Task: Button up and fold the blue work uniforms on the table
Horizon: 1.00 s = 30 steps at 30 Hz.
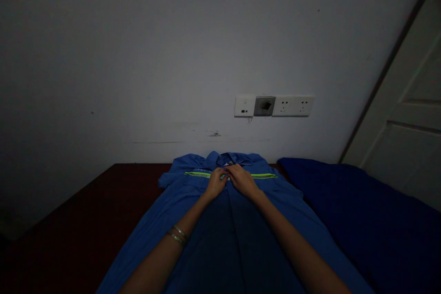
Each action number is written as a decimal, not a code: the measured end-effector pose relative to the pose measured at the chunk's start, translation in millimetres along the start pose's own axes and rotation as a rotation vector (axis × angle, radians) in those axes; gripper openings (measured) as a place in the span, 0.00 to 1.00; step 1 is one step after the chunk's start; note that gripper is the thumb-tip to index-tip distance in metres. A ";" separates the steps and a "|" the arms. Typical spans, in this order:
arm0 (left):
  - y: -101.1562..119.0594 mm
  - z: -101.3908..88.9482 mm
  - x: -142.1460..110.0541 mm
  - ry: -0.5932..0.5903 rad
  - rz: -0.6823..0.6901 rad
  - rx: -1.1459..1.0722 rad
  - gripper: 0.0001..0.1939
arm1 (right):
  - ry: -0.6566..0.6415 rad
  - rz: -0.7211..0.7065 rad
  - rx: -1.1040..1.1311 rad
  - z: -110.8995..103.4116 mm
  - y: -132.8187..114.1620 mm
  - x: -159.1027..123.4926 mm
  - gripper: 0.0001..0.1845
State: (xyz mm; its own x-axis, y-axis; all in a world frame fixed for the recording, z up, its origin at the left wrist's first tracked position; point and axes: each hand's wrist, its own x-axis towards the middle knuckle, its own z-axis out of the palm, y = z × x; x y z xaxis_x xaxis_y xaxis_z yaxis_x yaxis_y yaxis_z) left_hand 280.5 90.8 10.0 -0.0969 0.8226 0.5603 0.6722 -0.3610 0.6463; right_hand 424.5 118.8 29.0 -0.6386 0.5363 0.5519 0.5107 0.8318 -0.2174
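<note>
A blue work shirt [236, 225] lies spread out front side up, its collar [214, 158] toward the wall. A yellow-green stripe [264, 176] crosses its chest. My left hand [216, 183] and my right hand [241, 179] meet at the front opening, just below the collar. The fingers of both are closed in a pinch on the shirt's front edge, almost touching each other. Whether a button sits between the fingertips is too small and dark to tell. Bracelets [177, 234] circle my left wrist.
Under the shirt is a dark red surface [86, 211] reaching to the wall. Dark blue cloth [351, 206] lies along the right side. Wall sockets [292, 106] and a grey switch plate [264, 106] are above the far edge. A pale door [413, 115] stands at right.
</note>
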 end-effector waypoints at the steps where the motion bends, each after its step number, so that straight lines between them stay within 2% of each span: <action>1: -0.3 0.1 0.0 0.001 0.001 0.004 0.07 | -0.003 -0.003 -0.019 -0.8 -0.6 -0.1 0.19; 13: -2.9 1.1 -0.2 -0.034 0.008 0.121 0.07 | 0.018 0.022 -0.036 0.9 -0.9 0.7 0.21; 20: -1.8 1.4 -1.3 -0.025 -0.001 0.174 0.07 | 0.076 0.069 -0.021 1.7 -5.3 -1.6 0.12; 26: 0.3 -0.8 -1.0 -0.002 -0.006 0.141 0.05 | 0.161 0.119 0.077 11.2 2.5 -2.1 0.07; 30: 2.0 -0.1 -1.9 0.025 0.016 0.133 0.05 | 0.210 0.076 0.037 16.2 4.5 -1.8 0.05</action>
State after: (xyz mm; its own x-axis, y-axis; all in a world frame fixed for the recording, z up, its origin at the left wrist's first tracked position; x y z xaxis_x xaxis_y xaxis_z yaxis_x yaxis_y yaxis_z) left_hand 281.9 88.5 10.3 -0.1020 0.8054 0.5839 0.7650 -0.3117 0.5636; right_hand 418.6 123.9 14.0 -0.4630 0.5591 0.6878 0.5287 0.7970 -0.2920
